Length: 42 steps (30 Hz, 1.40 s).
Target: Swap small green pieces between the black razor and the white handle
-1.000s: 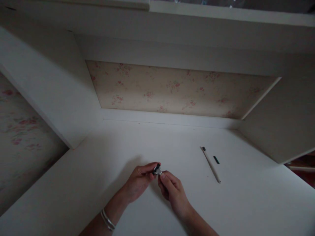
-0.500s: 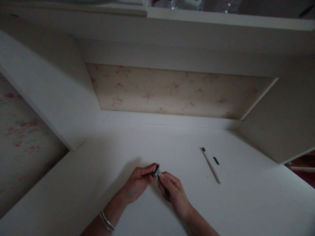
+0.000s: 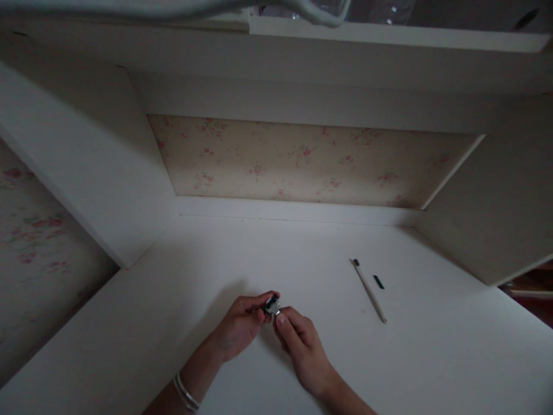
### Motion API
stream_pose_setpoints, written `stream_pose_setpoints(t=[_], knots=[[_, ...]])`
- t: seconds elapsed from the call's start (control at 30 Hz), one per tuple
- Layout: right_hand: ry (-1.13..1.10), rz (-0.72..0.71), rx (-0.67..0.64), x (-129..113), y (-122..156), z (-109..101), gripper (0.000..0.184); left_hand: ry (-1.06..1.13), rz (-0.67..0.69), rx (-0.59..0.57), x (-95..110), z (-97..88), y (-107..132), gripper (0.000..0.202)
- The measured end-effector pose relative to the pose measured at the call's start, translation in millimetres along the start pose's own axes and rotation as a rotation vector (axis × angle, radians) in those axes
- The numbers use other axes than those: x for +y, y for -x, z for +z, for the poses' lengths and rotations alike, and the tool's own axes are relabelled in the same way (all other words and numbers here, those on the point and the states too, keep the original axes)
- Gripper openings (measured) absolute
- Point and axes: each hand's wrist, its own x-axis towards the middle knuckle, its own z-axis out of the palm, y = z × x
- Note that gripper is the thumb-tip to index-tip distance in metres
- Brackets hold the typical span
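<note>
Between my two hands is a small razor (image 3: 273,304) with a black head and a silver neck. My left hand (image 3: 239,327) pinches the black head between thumb and fingers. On the other side, my right hand (image 3: 303,346) is closed round the razor's handle, mostly hidden in the fingers, with the thumb near the silver neck. Both hands are low over the white tabletop (image 3: 259,248). To their right lies a toothbrush (image 3: 369,291) with a pale handle and dark bristles, its head pointing away from me. Beside it is a short dark green strip (image 3: 379,282).
White side panels stand at the left (image 3: 86,155) and right (image 3: 496,190) of the tabletop. A white shelf (image 3: 302,63) overhangs the back, with clear plastic items on it. A pale cable (image 3: 319,14) crosses the top of the view.
The razor has turned a little in my fingers and moved slightly down and left. My right hand has shifted slightly toward me. The pale cable has come lower into view.
</note>
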Motion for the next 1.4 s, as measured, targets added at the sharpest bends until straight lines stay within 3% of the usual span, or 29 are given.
stream_pose_setpoints(t=[0.23,0.6,0.73,1.4], knots=[[-0.024,-0.035,0.020,-3,5,6,0.038,0.100,0.063,0.018,1,-5.4,2,0.030],[-0.378,0.095,0.006,-3,1,9,0.035,0.130,0.006,-0.016,3,1.1,0,0.033],[-0.342,0.178,0.027,-4,1,10,0.039,0.114,-0.005,0.003,2,1.9,-1,0.033],[-0.196,0.120,0.040,-1,-1,6,0.039,-0.016,0.013,0.009,0,4.2,-1,0.040]])
